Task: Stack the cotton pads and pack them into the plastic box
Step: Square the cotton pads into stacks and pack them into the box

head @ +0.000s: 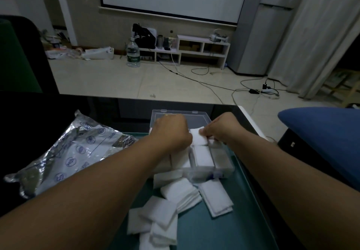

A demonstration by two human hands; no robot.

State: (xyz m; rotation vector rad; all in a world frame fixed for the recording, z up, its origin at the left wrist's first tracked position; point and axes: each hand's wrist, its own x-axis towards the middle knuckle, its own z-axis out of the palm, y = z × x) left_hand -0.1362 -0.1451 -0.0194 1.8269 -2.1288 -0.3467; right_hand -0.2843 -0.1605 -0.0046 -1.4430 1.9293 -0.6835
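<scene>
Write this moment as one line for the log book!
step: packing | left hand: in plastic box | right hand: pinching cotton pad over box | loose pads: waiting on table

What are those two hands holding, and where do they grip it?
The right hand pinches a stack of cotton pads at its right edge, over the plastic box. The left hand is at its left side; its grip is hidden.

Both forearms are bare from the fingers back to the frame edge. Left hand and right hand carry no gloves or sleeves.
</scene>
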